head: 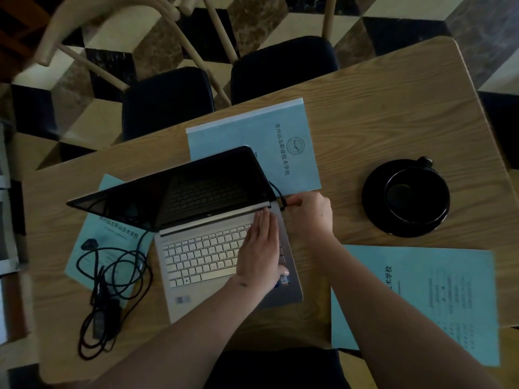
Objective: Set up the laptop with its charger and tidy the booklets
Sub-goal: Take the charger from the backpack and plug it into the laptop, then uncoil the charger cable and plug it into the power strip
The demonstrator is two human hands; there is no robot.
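The person's two bare forearms are reaching in from the near edge of the wooden table (407, 113) toward the open silver laptop (224, 265), which is sitting at the middle of the table with its dark screen tilted back. The left hand (259, 249) is lying flat, fingers straight, pressing on the right side of the keyboard. The right hand (310, 213) is pinching the charger plug (283, 204) at the laptop's right edge, by the hinge; whether the plug is fully seated cannot be told. The black charger cable (118, 265) is running behind the screen and lying in loose coils to the left of the laptop, with the power brick (102, 318) near the table's front edge. One blue booklet (104, 248) is lying under those coils, partly beneath the laptop. A second booklet (269, 141) is resting behind the screen, and a third booklet (438, 301) is overhanging the near right edge. A black cup on a saucer (373, 203) is standing well right of the laptop. Two dark chair seats (168, 99) are tucked against the far side.
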